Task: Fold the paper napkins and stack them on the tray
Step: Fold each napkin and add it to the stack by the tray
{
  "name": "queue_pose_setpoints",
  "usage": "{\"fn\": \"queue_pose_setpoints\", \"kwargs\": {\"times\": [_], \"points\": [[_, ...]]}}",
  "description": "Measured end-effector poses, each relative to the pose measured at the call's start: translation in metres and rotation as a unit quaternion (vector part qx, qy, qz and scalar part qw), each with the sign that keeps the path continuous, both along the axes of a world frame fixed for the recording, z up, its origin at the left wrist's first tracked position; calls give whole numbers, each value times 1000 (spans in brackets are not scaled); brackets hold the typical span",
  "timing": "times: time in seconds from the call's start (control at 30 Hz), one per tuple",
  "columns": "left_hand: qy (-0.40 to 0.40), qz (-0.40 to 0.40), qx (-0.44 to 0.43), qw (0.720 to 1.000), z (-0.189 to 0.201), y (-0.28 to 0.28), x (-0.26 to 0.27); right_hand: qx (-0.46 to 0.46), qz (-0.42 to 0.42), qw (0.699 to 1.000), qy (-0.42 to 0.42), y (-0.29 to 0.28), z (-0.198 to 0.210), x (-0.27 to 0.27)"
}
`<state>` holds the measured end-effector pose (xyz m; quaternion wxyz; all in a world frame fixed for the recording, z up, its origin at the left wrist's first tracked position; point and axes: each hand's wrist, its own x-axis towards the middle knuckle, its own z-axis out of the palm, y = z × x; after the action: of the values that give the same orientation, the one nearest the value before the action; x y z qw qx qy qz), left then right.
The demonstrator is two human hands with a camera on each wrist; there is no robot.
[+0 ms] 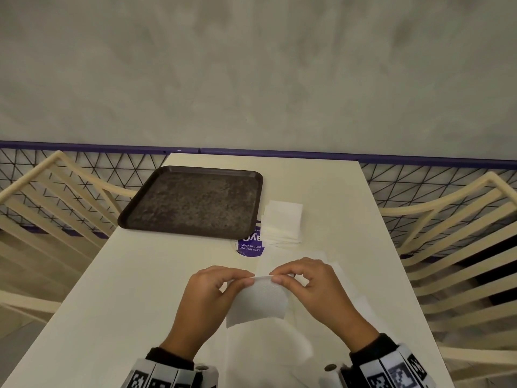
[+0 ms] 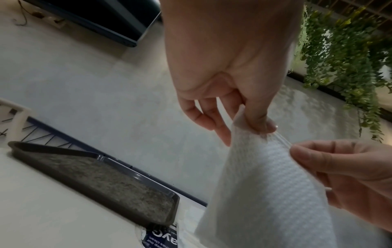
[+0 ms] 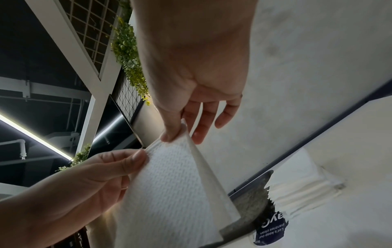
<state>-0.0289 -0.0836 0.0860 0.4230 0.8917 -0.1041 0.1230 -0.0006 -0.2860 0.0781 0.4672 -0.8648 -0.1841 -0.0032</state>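
A white embossed paper napkin [image 1: 258,302] hangs above the table near its front edge, held up by its top edge. My left hand [image 1: 246,278] pinches the napkin's top left corner [image 2: 250,132] between thumb and forefinger. My right hand [image 1: 275,277] pinches the top right corner [image 3: 176,139] the same way. The other fingers of both hands are loosely curled. The dark brown tray [image 1: 193,203] lies bare at the far left of the table. A stack of white napkins [image 1: 282,222] sits just right of the tray.
A round purple sticker [image 1: 250,246] lies on the white table [image 1: 140,275], partly under the tray and the stack. Flat white napkins [image 1: 330,278] lie under my hands. Cream slatted chairs [image 1: 461,247] stand on both sides. A grey wall [image 1: 251,65] rises beyond the far edge.
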Motion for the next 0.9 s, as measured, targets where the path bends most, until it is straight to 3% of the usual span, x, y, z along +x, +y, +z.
{"fn": "queue_pose_setpoints", "kwargs": {"times": [0.4, 0.6, 0.77, 0.9], "points": [[36, 30, -75, 996, -2, 7, 2, 112, -79, 988, 77, -19, 1, 5], [59, 31, -122, 990, -2, 3, 8, 27, 26, 987, 156, -9, -24, 8], [90, 39, -141, 985, -9, 11, 16, 23, -10, 990, 136, -6, -37, 16], [120, 48, -95, 987, -23, 22, 21, 23, 12, 986, 166, -9, -42, 27]]}}
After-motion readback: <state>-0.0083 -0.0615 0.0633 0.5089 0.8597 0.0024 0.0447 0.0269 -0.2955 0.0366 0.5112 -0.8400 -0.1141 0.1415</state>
